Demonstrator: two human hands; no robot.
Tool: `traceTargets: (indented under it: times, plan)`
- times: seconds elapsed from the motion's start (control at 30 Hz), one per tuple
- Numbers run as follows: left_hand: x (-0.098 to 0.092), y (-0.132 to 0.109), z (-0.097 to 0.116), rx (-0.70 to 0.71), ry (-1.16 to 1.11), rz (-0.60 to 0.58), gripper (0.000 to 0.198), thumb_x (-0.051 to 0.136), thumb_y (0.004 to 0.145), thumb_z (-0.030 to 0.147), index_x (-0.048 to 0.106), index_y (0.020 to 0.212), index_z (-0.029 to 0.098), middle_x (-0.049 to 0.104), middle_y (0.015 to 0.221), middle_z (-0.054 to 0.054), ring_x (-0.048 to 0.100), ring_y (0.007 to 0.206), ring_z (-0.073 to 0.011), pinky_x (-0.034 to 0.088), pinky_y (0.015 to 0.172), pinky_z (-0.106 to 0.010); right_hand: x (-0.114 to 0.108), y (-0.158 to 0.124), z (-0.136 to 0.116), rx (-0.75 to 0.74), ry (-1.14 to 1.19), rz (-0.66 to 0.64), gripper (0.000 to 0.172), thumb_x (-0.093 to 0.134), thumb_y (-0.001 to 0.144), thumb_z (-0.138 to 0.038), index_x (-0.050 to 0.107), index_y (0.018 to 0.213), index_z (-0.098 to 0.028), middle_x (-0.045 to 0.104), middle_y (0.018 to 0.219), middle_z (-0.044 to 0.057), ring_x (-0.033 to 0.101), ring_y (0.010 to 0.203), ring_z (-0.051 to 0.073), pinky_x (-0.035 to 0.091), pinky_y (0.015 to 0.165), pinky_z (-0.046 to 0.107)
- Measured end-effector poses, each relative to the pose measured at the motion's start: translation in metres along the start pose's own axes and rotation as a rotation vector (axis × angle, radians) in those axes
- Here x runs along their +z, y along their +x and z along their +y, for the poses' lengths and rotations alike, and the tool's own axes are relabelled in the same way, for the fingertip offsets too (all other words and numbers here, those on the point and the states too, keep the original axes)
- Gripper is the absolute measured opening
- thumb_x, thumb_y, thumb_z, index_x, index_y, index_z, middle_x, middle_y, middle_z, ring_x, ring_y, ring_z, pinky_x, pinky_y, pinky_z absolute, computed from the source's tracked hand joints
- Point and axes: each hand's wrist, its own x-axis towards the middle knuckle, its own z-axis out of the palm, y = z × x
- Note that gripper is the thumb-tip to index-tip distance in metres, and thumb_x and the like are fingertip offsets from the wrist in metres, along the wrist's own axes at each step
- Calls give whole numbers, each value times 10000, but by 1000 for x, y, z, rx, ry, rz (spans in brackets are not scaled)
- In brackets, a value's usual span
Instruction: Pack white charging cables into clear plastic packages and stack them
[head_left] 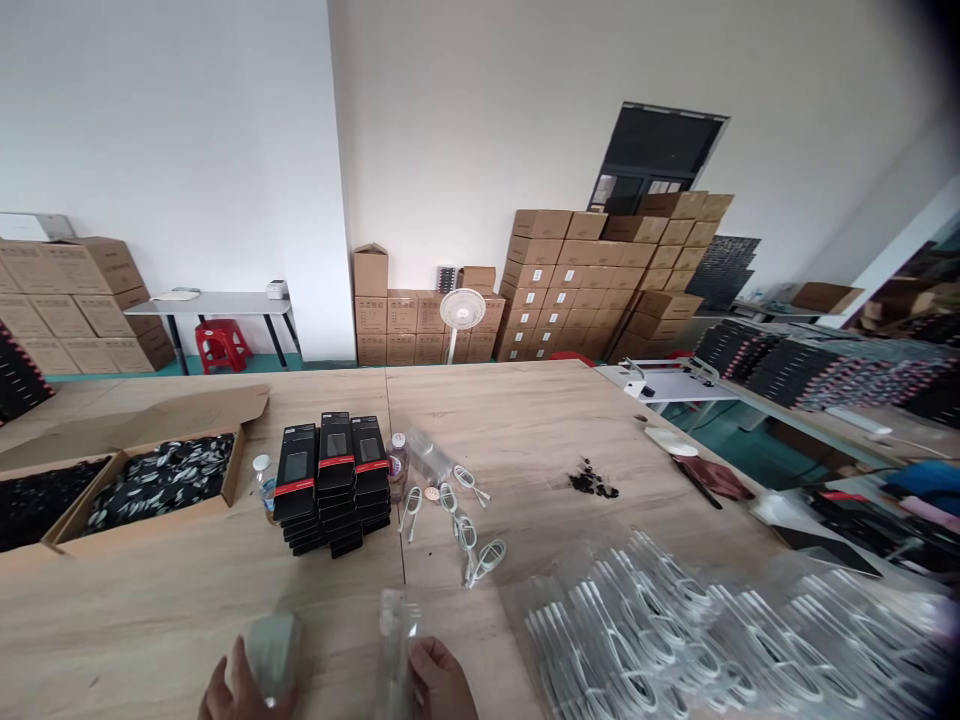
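At the lower left, my left hand (238, 685) grips a smooth grey-green rectangular device (271, 648), blurred by motion, so its exact kind is unclear. My right hand (442, 682) is closed on the edge of a clear plastic tray (394, 640), held just right of the device and apart from it. Beyond both hands stand stacks of black retail boxes (334, 490) with red bands. Several coiled white cables (466, 535) lie loose on the wooden table (337, 600). To the right of my right hand spreads a large pile of bagged white cables (622, 640).
Open cartons (232, 470) of small black parts sit at the left. Bottles (397, 455) flank the black stacks. Small black bits (592, 480) lie scattered right of centre. A dark red cloth (720, 478) rests near the right edge. Stacked cardboard boxes (577, 280) and a white fan (462, 310) stand behind.
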Motion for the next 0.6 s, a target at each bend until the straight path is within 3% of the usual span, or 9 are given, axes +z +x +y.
traceTargets:
  times: [0.07,0.13,0.23,0.3,0.4,0.5,0.6]
  plan:
    - [11,-15,23,163,-149,5,1075,716,675,594,258,1540,149,241,1650,-253,194,1521,-469,182,1219,-609,8,1,2,25,24,5,564,907,394,-597,507,537,-226,471,465,-82,414,470,89,323,525,240]
    - [28,-38,47,352,-479,-225,1129,719,644,681,285,1533,137,327,1615,-246,250,1522,-399,260,1217,-511,15,1,3,46,36,-4,570,918,366,-581,505,529,-224,474,460,-83,409,467,85,329,527,242]
    - [52,-66,69,228,-872,-595,1302,836,491,680,283,1554,170,560,1426,-241,515,1346,-426,472,1048,-460,22,2,3,64,29,-21,571,914,368,-586,506,534,-224,496,465,-69,424,469,93,342,522,253]
    - [60,-73,70,58,-996,-686,1351,875,481,619,214,1585,209,679,1242,-200,668,1128,-390,548,892,-420,19,4,3,59,18,-10,583,891,393,-622,487,536,-227,484,460,-68,418,462,90,338,516,253]
    - [60,-63,58,-117,-973,-591,1345,866,489,603,204,1587,195,720,1120,-175,705,1031,-359,568,792,-388,5,12,0,19,-12,47,592,835,448,-671,446,534,-234,435,468,-86,401,470,79,355,525,243]
    - [63,-43,45,-70,-619,-479,1273,815,517,604,282,1535,56,732,998,-184,698,1066,-383,548,901,-431,-19,26,-7,-15,-96,124,530,758,533,-682,464,550,-241,452,503,-75,451,498,101,431,566,266]
    - [75,-31,41,-2,-262,-435,1236,788,515,542,290,1501,-13,672,1190,-292,607,1215,-462,428,1069,-542,-48,40,-14,-45,-275,201,406,724,591,-611,548,580,-246,574,574,-14,604,647,203,517,687,358]
